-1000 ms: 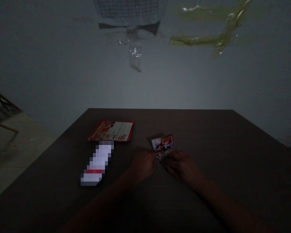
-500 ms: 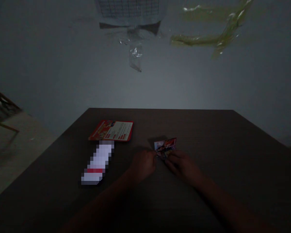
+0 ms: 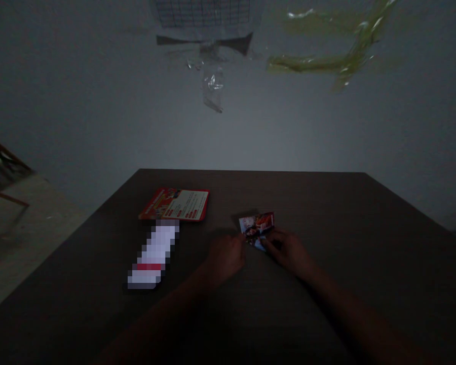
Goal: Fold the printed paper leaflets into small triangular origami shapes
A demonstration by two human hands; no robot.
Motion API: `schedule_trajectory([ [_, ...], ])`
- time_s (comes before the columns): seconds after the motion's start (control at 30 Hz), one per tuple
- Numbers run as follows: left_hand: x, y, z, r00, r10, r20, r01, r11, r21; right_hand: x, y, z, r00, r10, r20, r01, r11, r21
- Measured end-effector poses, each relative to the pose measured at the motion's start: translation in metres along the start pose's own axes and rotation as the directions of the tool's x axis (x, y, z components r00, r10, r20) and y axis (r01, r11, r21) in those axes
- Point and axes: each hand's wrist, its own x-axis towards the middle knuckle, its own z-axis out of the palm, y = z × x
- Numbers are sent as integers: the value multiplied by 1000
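1. Wall [image 3: 99,116]: pale grey, dim, fills most of the upper view.
2. Table [image 3: 319,203]: dark brown top, far edge toward the wall.
3. Floor [image 3: 47,220]: light, visible left of the table.
4. Yellow tape [image 3: 311,64]: glossy strips on the wall, upper right.
5. Gridded sheet [image 3: 203,14]: on the wall, upper middle, cut off by the top of the view.
6. Red printed packet [image 3: 182,204]: flat on the table's far left part, cream text panel on its right side. Text too small to read.
7. Pale item [image 3: 154,253]: pixelated, red band near its lower end, just in front of the packet. Can't identify it.
8. Left hand [image 3: 227,256]: fingers curled in, touching the near-left corner of the printed piece. Too dark to tell if it's pinching.
9. Right hand [image 3: 289,249]: thumb and fingers pinching the piece's near-right edge.
10. Clear film [image 3: 213,86]: shiny scrap on the wall below the gridded sheet.
11. Printed piece [image 3: 257,222]: small, multicoloured, between the hands, mid-table, right of the packet.
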Motion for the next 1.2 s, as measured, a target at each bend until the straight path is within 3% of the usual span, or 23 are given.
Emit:
schedule_trajectory([
  [0.17,-4,3,1,998,38,-58,-39,999,-12,2,3,2,999,47,-8,-47,999,14],
  [0.33,-14,19,2,983,137,-126,-139,990,-8,1,5,4,997,79,-21,-79,997,26],
  [0.53,-20,30,15,957,249,-149,-240,968,77,2,4,4,994,107,-34,-105,994,37],
  [0.87,-22,31,28,952,255,-167,-222,955,196,2,0,5,989,139,-45,-137,990,47],
  [1.2,-20,29,25,957,269,-105,-257,959,122,3,8,9,985,171,-29,-169,984,56],
])
